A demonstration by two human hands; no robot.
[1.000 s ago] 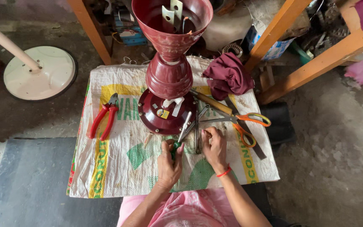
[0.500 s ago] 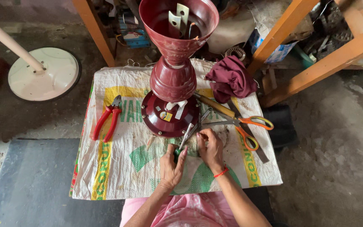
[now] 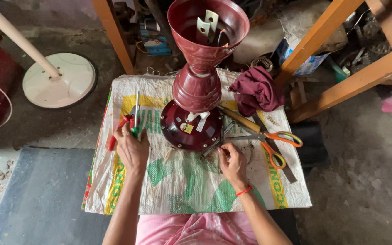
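On the sack (image 3: 178, 181) before us: housing (image 3: 196, 113) at centre, pliers (image 3: 125, 124) left, scissors (image 3: 268, 140) right, cloth (image 3: 257, 90) behind scissors.

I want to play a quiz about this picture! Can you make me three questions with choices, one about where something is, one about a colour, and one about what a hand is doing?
1. Where does the dark red cloth lie?
A. on the floor by the white round base
B. on the sack, right of the dark red metal stand
C. under the person's arms

2. What colour are the scissors' handles?
A. orange
B. blue
C. black

3. What is the left hand doing?
A. lying flat and empty
B. gripping the red-handled pliers
C. holding the cloth

Answers: 1 B, the cloth sits on the woven sack beside the stand's upper part. 2 A, both handle loops are orange. 3 B, the fingers close around the pliers' handles, while the right hand touches small metal parts at the stand's base.
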